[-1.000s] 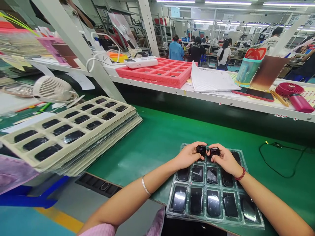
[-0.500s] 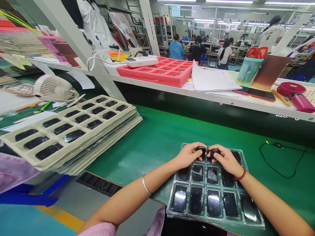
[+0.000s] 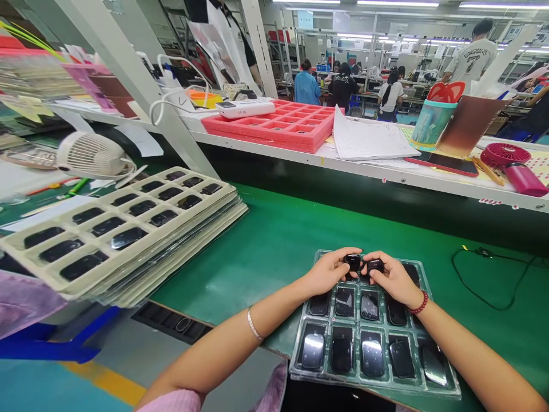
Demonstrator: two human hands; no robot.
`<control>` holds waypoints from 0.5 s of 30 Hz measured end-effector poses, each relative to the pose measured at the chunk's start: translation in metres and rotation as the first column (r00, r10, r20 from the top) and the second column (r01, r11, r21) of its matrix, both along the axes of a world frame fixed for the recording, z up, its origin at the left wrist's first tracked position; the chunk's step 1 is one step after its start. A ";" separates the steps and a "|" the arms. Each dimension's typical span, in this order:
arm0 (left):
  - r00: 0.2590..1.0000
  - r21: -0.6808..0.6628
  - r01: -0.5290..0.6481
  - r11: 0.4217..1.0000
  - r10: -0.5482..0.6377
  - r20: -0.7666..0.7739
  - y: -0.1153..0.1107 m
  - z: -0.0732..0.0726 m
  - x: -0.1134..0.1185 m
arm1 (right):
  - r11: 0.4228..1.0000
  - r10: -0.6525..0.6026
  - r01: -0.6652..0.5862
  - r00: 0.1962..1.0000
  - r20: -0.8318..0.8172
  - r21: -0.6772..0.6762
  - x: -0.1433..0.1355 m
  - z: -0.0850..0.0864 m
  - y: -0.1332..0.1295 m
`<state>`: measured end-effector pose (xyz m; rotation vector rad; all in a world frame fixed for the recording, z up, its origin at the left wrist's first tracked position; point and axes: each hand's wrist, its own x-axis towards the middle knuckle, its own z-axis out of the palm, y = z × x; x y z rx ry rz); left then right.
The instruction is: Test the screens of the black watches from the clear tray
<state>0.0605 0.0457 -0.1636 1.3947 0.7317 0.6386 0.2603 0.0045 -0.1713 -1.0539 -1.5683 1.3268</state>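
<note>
A clear plastic tray (image 3: 446, 386) with several glossy black oval parts lies on the green mat in front of me. My left hand (image 3: 328, 272) pinches one small black part (image 3: 353, 262) over the tray's far row. My right hand (image 3: 392, 277), with a red bead bracelet at the wrist, holds a second black part (image 3: 375, 265) right beside it. The two parts almost touch. Both hands rest over the tray's back edge.
A stack of beige trays (image 3: 120, 229) filled with black parts stands at the left. A white fan (image 3: 92, 155) sits behind it. The raised shelf carries a pink foam tray (image 3: 274, 126), papers (image 3: 369, 140) and a phone (image 3: 446, 163). A black cable (image 3: 489, 280) lies right. People work far behind.
Both hands stay over the tray's far row with the two parts; they dipped slightly and shifted a little. A person behind the left shelf moved right.
</note>
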 end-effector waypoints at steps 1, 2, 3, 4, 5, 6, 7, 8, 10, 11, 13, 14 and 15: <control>1.000 0.000 0.003 1.000 -0.003 -0.002 0.000 0.000 0.000 | 1.000 0.000 0.000 1.000 0.008 0.000 0.000 0.000 0.000; 1.000 -0.001 0.004 1.000 -0.004 -0.003 0.000 0.001 0.000 | 1.000 0.000 0.000 1.000 0.014 -0.001 0.000 0.000 0.000; 1.000 -0.002 0.003 1.000 -0.003 -0.001 0.000 0.001 0.000 | 1.000 -0.001 0.001 1.000 0.016 -0.002 0.001 0.000 0.000; 1.000 -0.004 0.000 1.000 0.000 0.005 0.000 0.001 0.000 | 1.000 -0.001 0.001 1.000 0.015 -0.002 0.001 0.000 0.000; 1.000 -0.007 -0.002 1.000 0.002 0.016 0.000 0.001 0.000 | 1.000 0.000 0.000 1.000 0.011 -0.003 0.001 0.000 0.000; 1.000 -0.012 -0.002 1.000 0.003 0.031 0.000 0.000 0.000 | 1.000 0.001 -0.001 1.000 0.007 -0.005 0.000 0.001 -0.001; 0.999 -0.018 -0.002 1.000 0.003 0.047 0.000 0.000 0.000 | 1.000 0.001 -0.001 1.000 0.002 -0.006 0.000 0.002 -0.001; 0.998 -0.025 -0.001 1.000 0.003 0.061 0.000 0.000 -0.001 | 1.000 0.000 0.000 1.000 -0.004 -0.009 0.000 0.002 -0.001; 0.997 -0.036 -0.001 0.999 0.004 0.076 0.001 -0.001 -0.001 | 1.000 -0.003 0.003 1.000 -0.017 -0.024 -0.001 0.004 -0.001; 0.997 -0.039 -0.004 0.999 0.007 0.079 0.001 -0.001 -0.001 | 0.999 -0.005 0.005 1.000 -0.021 -0.034 -0.001 0.005 -0.001; 0.996 -0.048 -0.021 0.999 0.025 0.088 0.004 -0.003 -0.001 | 0.999 -0.005 0.003 1.000 -0.020 -0.054 -0.002 0.006 0.000; 0.994 -0.054 -0.039 0.998 0.044 0.099 0.005 -0.004 -0.001 | 0.998 -0.002 0.001 1.000 -0.015 -0.059 -0.002 0.006 0.000; 0.991 -0.061 -0.066 0.996 0.073 0.116 0.007 -0.005 -0.001 | 0.998 0.001 -0.001 1.000 -0.006 -0.059 -0.002 0.006 -0.001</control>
